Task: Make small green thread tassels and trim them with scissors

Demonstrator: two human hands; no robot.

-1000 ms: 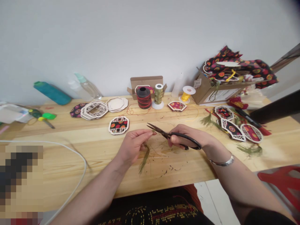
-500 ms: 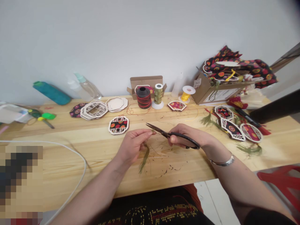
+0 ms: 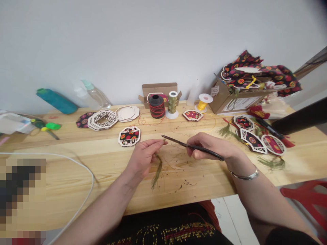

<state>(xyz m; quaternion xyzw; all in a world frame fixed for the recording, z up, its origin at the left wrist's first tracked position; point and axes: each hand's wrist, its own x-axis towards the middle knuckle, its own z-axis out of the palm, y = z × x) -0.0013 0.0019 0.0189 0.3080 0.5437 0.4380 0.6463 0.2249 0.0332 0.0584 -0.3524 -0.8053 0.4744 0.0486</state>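
Observation:
My left hand (image 3: pixel 145 156) is closed in a pinch around a green thread tassel (image 3: pixel 157 170). Its strands hang down below my fingers, and a short end pokes out past the fingertips. My right hand (image 3: pixel 205 147) grips a pair of dark scissors (image 3: pixel 176 141) by the handles. The scissor blades look closed, seen nearly edge-on, and their tip lies at the tassel's upper end by my left fingertips. Whether the blades touch the strands I cannot tell. Beyond my left hand lies a patterned pendant with a white lattice frame (image 3: pixel 129 136).
At the back stand a red-and-black thread spool (image 3: pixel 156 107), a green thread cone (image 3: pixel 173 103) and a yellow spool (image 3: pixel 204 102). A cardboard box (image 3: pixel 237 102) with patterned fabric is at right, near several finished pendants (image 3: pixel 254 141). A white cable (image 3: pixel 87 166) curves at left.
My right hand has shifted slightly right and turned the scissors, so they now appear edge-on with the blades together. The left hand and tassel have barely moved.

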